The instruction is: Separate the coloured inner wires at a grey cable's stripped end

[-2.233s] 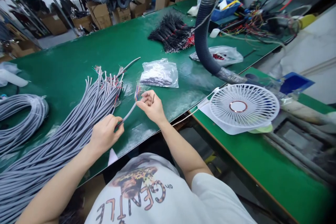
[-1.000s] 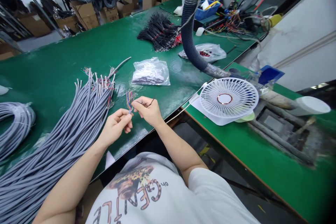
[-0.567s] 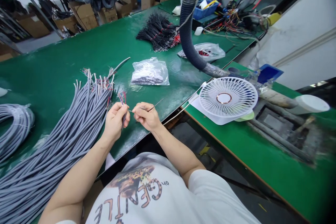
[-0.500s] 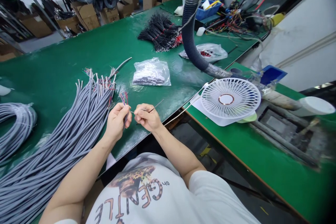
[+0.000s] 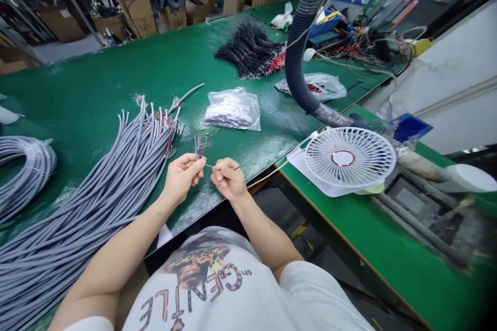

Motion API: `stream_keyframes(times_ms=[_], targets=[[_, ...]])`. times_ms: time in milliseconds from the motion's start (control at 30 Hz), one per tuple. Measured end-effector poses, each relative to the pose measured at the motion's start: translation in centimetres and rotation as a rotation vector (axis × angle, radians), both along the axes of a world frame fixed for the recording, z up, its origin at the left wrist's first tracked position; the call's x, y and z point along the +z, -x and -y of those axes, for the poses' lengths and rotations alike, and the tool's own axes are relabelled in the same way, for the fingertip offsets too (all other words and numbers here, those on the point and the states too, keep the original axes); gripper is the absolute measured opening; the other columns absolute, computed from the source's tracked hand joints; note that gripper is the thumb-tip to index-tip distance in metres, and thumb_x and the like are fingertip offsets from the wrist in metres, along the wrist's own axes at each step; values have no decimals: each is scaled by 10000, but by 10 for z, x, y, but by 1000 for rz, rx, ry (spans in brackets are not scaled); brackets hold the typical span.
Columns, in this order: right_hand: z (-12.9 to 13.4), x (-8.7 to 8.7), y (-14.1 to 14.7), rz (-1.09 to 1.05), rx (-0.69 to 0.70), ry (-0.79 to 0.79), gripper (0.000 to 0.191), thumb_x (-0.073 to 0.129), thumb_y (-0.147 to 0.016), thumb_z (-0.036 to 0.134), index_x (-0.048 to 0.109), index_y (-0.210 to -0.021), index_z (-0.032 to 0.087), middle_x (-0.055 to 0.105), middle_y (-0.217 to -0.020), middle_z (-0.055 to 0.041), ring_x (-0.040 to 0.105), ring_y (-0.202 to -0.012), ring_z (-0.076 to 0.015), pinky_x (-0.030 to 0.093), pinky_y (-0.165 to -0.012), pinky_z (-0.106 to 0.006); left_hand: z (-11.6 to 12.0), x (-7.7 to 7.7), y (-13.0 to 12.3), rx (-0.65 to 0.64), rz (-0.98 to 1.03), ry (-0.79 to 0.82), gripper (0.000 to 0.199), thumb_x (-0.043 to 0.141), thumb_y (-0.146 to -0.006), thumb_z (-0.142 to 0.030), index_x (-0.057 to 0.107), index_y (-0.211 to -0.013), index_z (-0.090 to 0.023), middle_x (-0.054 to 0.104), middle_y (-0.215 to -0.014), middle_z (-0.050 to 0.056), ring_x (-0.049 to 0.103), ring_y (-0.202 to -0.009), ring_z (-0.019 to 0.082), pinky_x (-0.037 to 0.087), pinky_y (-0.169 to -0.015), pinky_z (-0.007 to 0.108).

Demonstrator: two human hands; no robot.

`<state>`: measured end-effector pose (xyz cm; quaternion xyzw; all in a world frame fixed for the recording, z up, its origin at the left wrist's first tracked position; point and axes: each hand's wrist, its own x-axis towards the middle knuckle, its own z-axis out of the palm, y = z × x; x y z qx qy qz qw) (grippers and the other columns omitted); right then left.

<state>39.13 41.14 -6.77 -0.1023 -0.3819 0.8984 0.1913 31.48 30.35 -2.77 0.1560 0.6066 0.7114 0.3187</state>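
left hand (image 5: 181,178): fingers pinched shut on cable end, coloured wires (image 5: 199,146) fanned above table (image 5: 97,88) edge | right hand (image 5: 229,180): fingers closed on thin strand (image 5: 244,163) | advice: grip just below the fan, pull one strand straight, avoid tangling neighbours

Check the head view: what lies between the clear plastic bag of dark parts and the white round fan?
Bare green table top lies between the clear plastic bag and the white round fan; nothing rests there in the head view.

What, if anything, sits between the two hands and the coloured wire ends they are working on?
Nothing visible. The left hand already pinches the cable end, its coloured wires fanned above the fingers; the right hand holds one thin strand stretched between them.
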Motion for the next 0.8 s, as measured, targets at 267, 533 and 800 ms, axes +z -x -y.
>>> stream_keyframes(times_ms=[267,533,800], targets=[[-47,5,-14,26,-344,-128,283,743,-659,434,589,-689,199,428,-482,80,274,-360,-25,197,-380,-189,-1,2,12,99,68,-67,353,753,-682,-340,459,-612,-158,478,-461,-73,349,-341,16,243,-335,134],[-24,8,-7,82,-67,-455,560,826,-539,277,652,-1067,209,654,-821,28,387,-439,-12,330,-409,-182,0,3,11,83,54,-36,363,738,-687,-358,441,-608,-165,468,-464,-75,342,-341,22,238,-343,145],[-35,3,-4,312,-233,-1060,189,581,-824,331,679,-781,175,661,-743,-31,577,-648,-133,470,-644,-265,-3,-26,-2,-213,-889,453,196,601,-835,-321,635,-947,-163,676,-855,72,592,-790,196,454,-688,301]])
